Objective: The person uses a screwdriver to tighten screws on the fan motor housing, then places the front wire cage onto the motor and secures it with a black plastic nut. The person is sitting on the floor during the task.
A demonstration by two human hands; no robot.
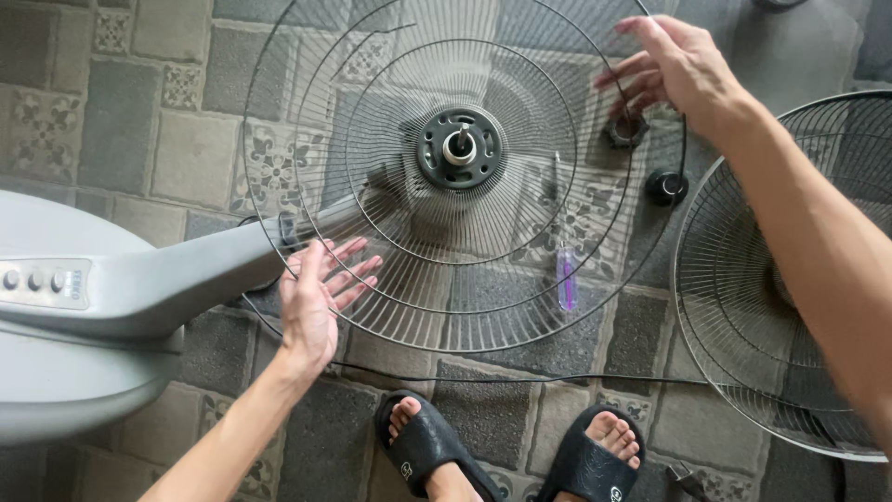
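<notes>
A round wire fan guard (390, 307) sits mounted on the fan's motor hub (459, 149), whose shaft points toward me. My left hand (316, 293) is flat and open against the guard's lower left rim, fingers spread. At the upper right rim, my right hand (674, 65) has its fingers curled around the outer wire ring. The grey fan stand and neck (158, 284) with a button panel (42, 282) runs in from the left.
A second wire guard (743, 307) lies on the patterned tile floor at right. A purple-handled screwdriver (566, 274), a black nut (627, 130) and a black cap (666, 187) lie beneath the mesh. A black cord (520, 378) crosses before my sandalled feet (437, 446).
</notes>
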